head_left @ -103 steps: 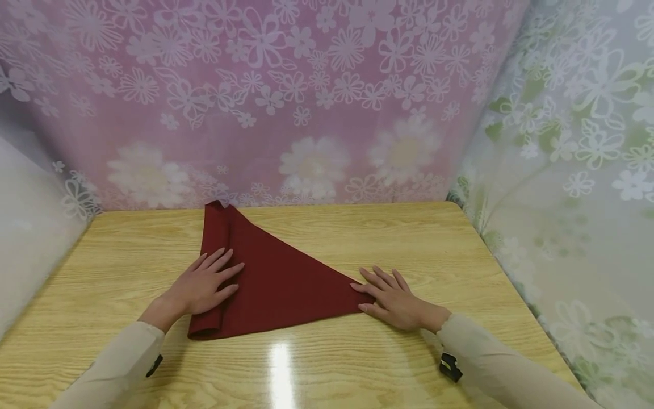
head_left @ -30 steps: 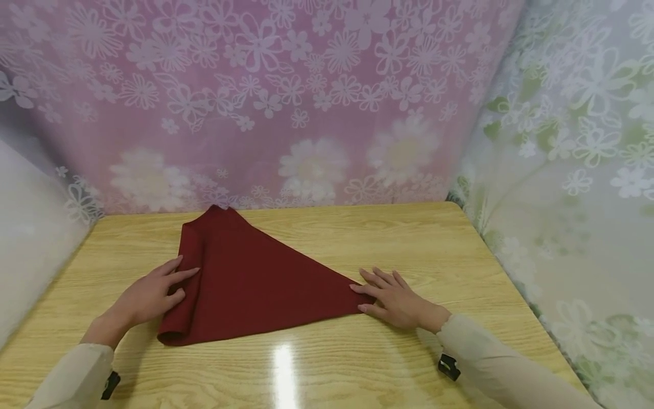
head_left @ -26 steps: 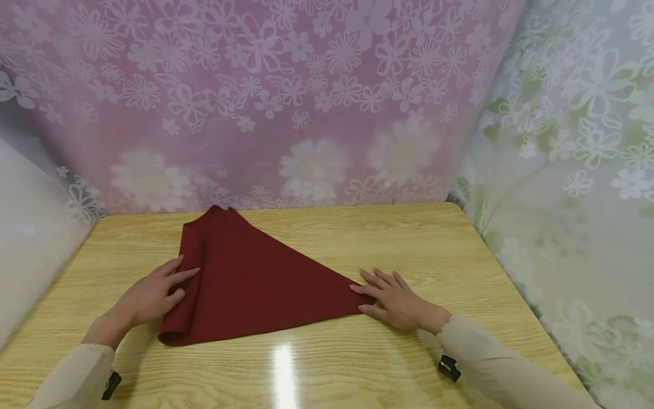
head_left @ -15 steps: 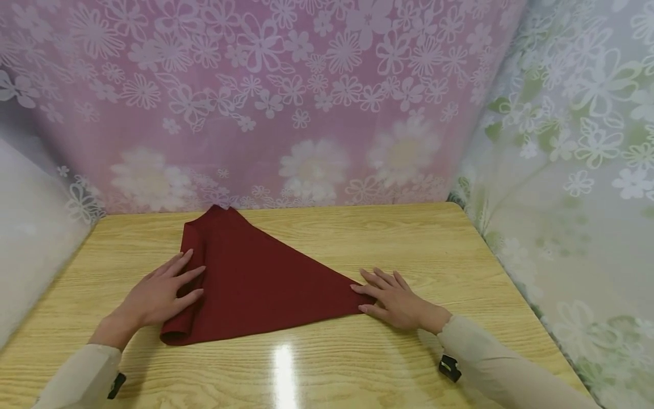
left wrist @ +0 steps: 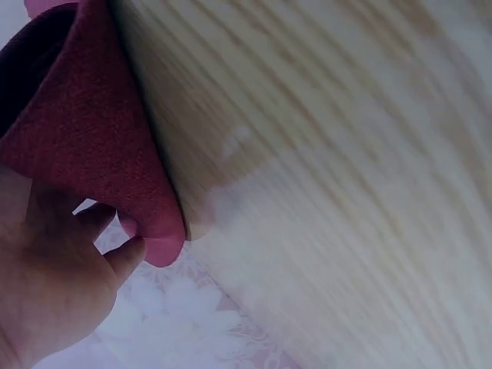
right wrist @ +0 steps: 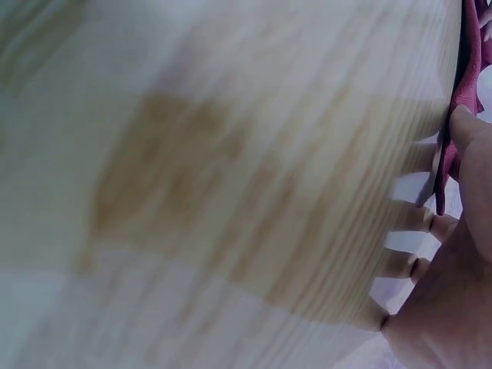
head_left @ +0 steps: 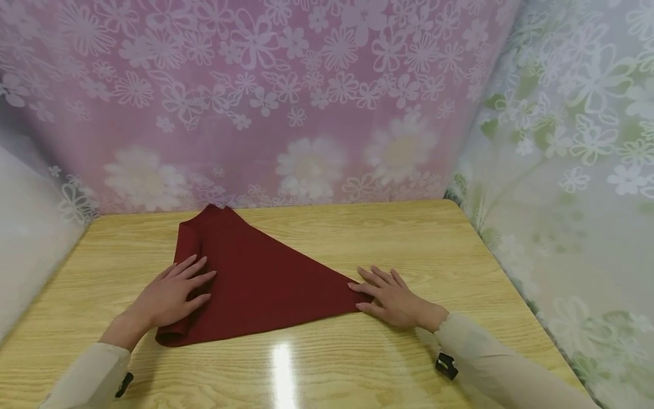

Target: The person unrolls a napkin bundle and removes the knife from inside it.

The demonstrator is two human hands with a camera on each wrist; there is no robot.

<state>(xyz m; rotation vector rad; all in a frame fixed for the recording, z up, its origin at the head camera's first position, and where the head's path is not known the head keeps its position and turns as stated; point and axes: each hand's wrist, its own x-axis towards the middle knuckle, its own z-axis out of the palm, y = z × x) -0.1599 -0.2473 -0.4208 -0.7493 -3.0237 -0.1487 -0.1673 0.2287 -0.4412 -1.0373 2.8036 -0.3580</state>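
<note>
A dark red cloth (head_left: pixel 265 278) lies on the table, narrowing to a tip at the right. Its left edge is turned over into a loose roll (head_left: pixel 188 241), whose hollow near end also shows in the left wrist view. My left hand (head_left: pixel 166 295) rests on this roll with its fingers spread. In the left wrist view the left hand (left wrist: pixel 58 284) is against the cloth (left wrist: pixel 100 115). At the far end of the cloth, my right hand (head_left: pixel 395 301) presses the tip with straight fingers. The right wrist view has the right hand (right wrist: pixel 453 284) touching the cloth's thin edge (right wrist: pixel 465 84).
The table (head_left: pixel 419 238) has a light wood-grain top with a bright reflection near the front. A pink flowered curtain (head_left: pixel 306 113) hangs behind it, and a pale flowered one (head_left: pixel 562 187) at the right. A black wrist device (head_left: pixel 446 365) sits under the right sleeve.
Over the earlier frames the roll shifted left with my left hand, spreading more flat cloth. Since then the left hand's fingers have straightened and slid rightward over the roll. The right hand has stayed put.
</note>
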